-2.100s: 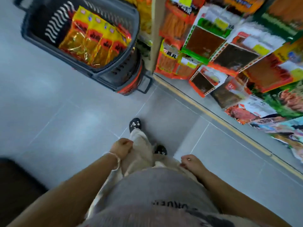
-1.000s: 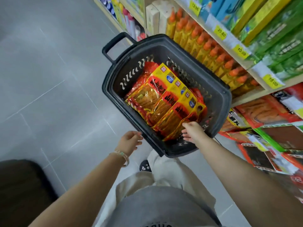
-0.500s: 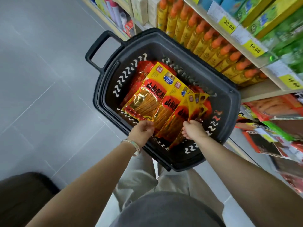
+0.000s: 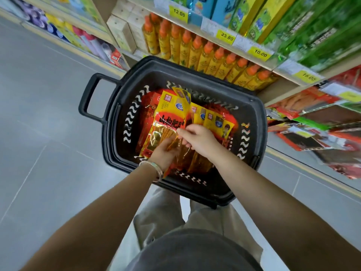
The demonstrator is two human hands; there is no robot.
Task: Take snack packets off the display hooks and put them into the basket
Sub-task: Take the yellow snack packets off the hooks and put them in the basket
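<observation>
From the head camera, looking down, a dark plastic shopping basket [image 4: 259, 122] stands on the grey tiled floor [image 4: 48, 133] just beside a shelf [image 4: 273, 69] of yellow bottles with orange caps [image 4: 205, 53]. Both hands are down inside it. The yellow-and-red snack packets [image 4: 170, 116] lie in the basket as a fanned stack over some red packs, printed tops pointing away from the person and clear lower ends towards them. The left hand [image 4: 164, 151], a bracelet [image 4: 154, 167] at its wrist, is curled into those clear lower ends and grips them. The right hand [image 4: 197, 137] reaches across from the other side, and its fingertips [image 4: 178, 132] pinch the film of the uppermost packet near its middle. So neither hand is free, and both grasp the packets where they lie. This looks like the putting-in step, with a bunch being settled or squared up among those already there. More snack packs hang on the display hooks [image 4: 312, 122] at the right, well apart from the hands and blurred, so the task seems unfinished. The next move probably calls for letting the packets go without dragging the slippery film back up, lifting both hands clear of the basket rim, then turning right to the hooks and sliding a packet forward off its hook.
</observation>
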